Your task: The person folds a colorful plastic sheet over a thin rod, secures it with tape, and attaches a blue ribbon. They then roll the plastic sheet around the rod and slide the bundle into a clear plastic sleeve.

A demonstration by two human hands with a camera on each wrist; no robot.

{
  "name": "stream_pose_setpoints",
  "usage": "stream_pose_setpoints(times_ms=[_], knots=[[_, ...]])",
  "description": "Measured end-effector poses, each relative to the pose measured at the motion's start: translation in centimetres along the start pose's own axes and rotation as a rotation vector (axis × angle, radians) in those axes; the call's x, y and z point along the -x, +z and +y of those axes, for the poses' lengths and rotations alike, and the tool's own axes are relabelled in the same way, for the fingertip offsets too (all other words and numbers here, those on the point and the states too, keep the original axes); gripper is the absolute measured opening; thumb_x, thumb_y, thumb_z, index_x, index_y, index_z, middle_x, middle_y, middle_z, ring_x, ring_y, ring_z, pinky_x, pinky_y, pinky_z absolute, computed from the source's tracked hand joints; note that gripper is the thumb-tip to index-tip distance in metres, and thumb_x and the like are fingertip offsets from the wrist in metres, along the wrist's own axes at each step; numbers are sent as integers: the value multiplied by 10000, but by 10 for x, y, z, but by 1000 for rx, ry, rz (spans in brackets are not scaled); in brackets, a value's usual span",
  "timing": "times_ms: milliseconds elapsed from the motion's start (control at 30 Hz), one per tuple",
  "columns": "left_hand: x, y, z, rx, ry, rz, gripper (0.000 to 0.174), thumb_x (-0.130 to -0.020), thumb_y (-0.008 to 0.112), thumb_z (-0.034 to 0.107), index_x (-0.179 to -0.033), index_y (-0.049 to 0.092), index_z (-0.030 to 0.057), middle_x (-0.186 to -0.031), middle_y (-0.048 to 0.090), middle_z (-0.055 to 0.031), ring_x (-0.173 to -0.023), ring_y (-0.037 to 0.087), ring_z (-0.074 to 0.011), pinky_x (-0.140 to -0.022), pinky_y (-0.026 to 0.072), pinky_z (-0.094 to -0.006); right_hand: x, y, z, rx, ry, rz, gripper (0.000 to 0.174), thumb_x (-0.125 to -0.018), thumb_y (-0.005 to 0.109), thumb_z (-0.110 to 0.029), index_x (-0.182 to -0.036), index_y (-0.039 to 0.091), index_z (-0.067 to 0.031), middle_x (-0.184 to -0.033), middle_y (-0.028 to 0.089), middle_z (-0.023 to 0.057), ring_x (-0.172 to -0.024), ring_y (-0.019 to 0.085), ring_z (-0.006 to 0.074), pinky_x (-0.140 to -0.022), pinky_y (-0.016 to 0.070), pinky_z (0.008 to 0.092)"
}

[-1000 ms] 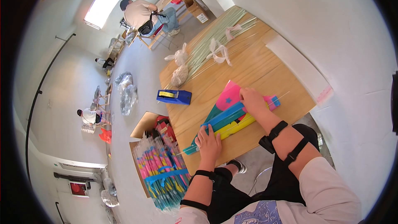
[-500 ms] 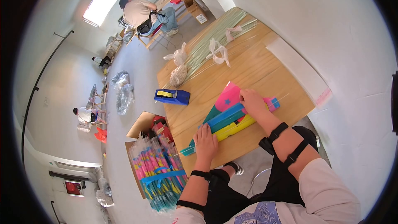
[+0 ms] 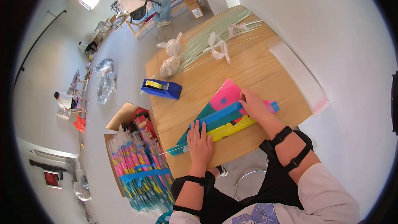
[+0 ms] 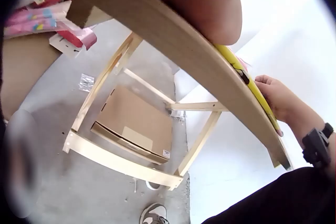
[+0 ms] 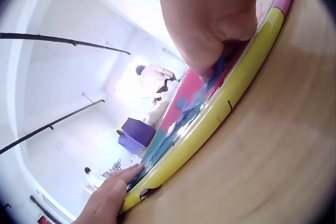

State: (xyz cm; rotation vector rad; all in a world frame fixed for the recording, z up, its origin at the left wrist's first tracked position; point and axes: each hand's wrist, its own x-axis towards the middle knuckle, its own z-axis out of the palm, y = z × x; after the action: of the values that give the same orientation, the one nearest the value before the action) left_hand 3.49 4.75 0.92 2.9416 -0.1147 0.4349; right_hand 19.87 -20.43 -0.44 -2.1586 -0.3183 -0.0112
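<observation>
A folded kite (image 3: 226, 130) of thin pink, teal, blue and yellow sheet lies slantwise on the wooden table, a thin rod sticking out past both ends. My left hand (image 3: 200, 143) rests on its left part, fingers extended over the blue fold. Toward the other end, my right hand (image 3: 255, 106) has its fingers curled and pinches the blue fold's edge. In the right wrist view the right hand (image 5: 215, 24) bends down over the glossy fold, its fingertips partly hidden. The yellow edge (image 5: 210, 129) runs along the near side there.
A blue tape dispenser (image 3: 161, 89) stands at the table's left edge. Behind it are knotted plastic bags (image 3: 170, 66) and a bundle of thin pale rods (image 3: 215, 37). A cardboard box (image 3: 126, 116) of sleeved, colourful packs stands left of the table. A wall (image 3: 352, 58) borders the right side.
The head view has turned, so the table's left side and box sit further left. My left fingers, bent at the fold earlier, now lie straighter on it. The right hand stays at its spot.
</observation>
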Motion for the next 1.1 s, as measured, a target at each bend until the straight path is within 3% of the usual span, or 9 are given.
stream_pose_setpoints(times_ms=[300, 733, 1033, 1100], knots=[[2, -2, -1, 126, -23, 32, 529, -1009, 561, 210, -1501, 553, 16, -1582, 500, -201, -1501, 407, -408, -1251, 272, -543, 3, -20, -12, -94, 42, -31, 198, -899, 753, -71, -1016, 600, -27, -954, 687, 178, -941, 656, 390, -830, 526, 453], [3, 4, -4, 126, -44, 62, 520, -1005, 605, 257, -1487, 585, 63, -1567, 509, -213, -1465, 452, -409, -1221, 326, -542, 3, -23, -13, 239, -30, 3, 265, -833, 819, -92, -955, 588, -45, -923, 666, 153, -956, 639, 386, -829, 508, 488], [2, 5, -3, 143, -75, 73, 495, -1000, 629, 257, -1464, 610, 84, -1546, 512, -225, -1452, 463, -412, -1210, 342, -539, 13, -39, -1, 360, -111, 198, 365, -768, 895, -190, -936, 592, -75, -887, 612, 105, -892, 620, 343, -825, 508, 466], [3, 5, -3, 149, -75, 78, 494, -999, 630, 256, -1462, 611, 83, -1545, 512, -225, -1449, 464, -412, -1209, 344, -539, 15, -41, 4, 309, -18, 143, 367, -763, 894, -183, -928, 586, -74, -917, 634, 93, -918, 625, 336, -828, 507, 469]])
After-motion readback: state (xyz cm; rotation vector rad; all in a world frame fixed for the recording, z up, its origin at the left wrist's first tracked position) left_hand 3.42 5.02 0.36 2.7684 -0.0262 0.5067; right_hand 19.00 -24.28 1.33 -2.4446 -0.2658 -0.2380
